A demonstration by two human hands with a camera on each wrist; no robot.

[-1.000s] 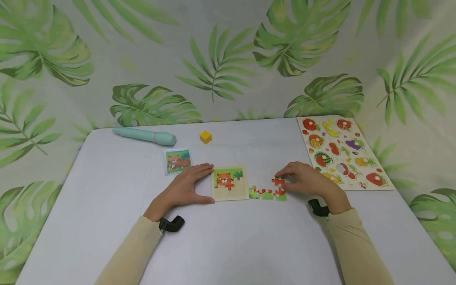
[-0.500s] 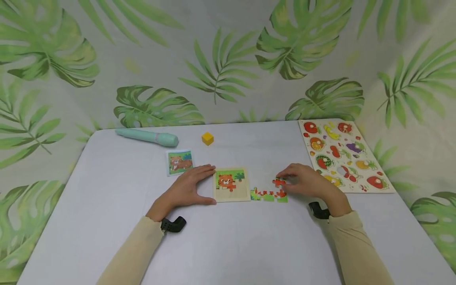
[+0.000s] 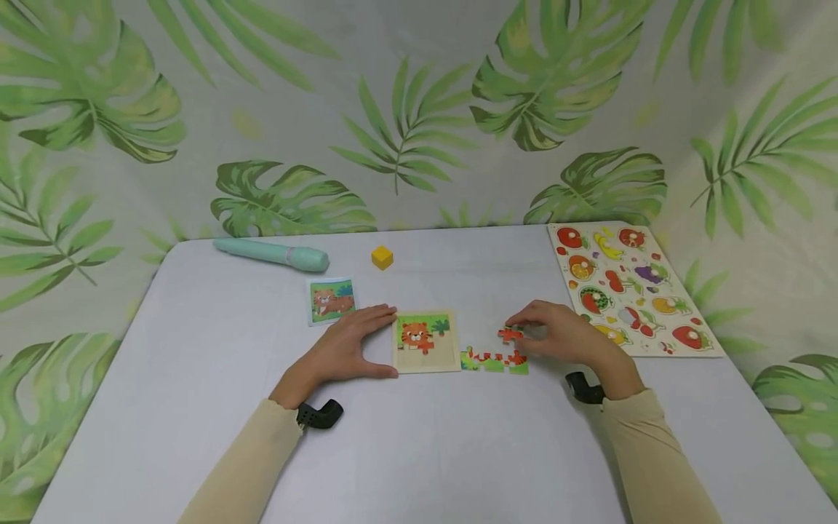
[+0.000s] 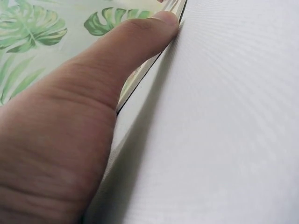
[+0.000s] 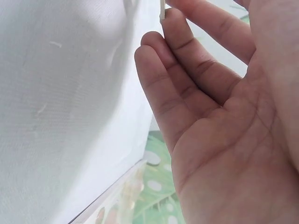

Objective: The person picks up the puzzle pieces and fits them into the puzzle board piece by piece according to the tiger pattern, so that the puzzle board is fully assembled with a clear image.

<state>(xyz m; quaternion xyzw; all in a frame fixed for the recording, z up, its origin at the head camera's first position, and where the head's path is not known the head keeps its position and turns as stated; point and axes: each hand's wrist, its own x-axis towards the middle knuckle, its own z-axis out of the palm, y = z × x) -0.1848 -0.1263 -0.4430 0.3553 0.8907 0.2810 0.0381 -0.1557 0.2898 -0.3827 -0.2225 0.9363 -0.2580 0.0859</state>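
Observation:
At the left side of a small wooden tiger puzzle board [image 3: 427, 360], my left hand [image 3: 343, 348] touches the edge with thumb and fingers extended. In the left wrist view the thumb [image 4: 135, 39] lies along that edge. The board has a tiger face and greenery in its upper part, bare wood below. My right hand [image 3: 556, 335] pinches a red jigsaw piece [image 3: 509, 334] by its right side, partly hidden by the fingers. Only a thin pale edge of the piece [image 5: 162, 9] shows in the right wrist view. Below it, several red and green jigsaw pieces [image 3: 492, 363] lie right of the board.
A tiger picture card [image 3: 331, 300] lies behind my left hand. Farther back are a yellow block [image 3: 382, 257] and a mint-green microphone-shaped object [image 3: 271, 253]. The fruit puzzle board [image 3: 635, 291] lies at the right, behind my right hand. A leaf-print cloth [image 3: 419, 116] hangs behind the white table [image 3: 419, 451].
The head view has shifted slightly. My right hand and the red jigsaw piece have moved a little away from the pieces below. The left hand stays at the board's edge.

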